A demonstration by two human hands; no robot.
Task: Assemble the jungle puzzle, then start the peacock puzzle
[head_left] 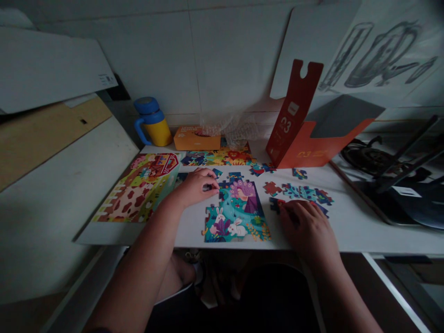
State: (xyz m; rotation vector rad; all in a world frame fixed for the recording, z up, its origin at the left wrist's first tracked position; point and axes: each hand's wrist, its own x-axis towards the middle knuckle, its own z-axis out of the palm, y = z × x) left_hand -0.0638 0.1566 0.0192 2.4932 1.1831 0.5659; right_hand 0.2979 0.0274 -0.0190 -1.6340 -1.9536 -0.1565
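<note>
A partly joined jigsaw puzzle with white rabbits and a pink peacock lies on the white table in front of me. My left hand is at its upper left edge, thumb and fingers pinched together; anything between them is too small to make out. To the right of the puzzle, my right hand reaches over loose pieces with its fingers curled. Its fingertips are on a dark puzzle piece with some red on it. Part of another piece shows behind its knuckles. Several loose blue and red pieces lie just beyond this hand.
At left lies a farm puzzle with a cow; an orange animal puzzle lies farther back. Behind stand a yellow-blue flask, an orange box, clear plastic wrap and an open red-orange carton. A gas stove is at right.
</note>
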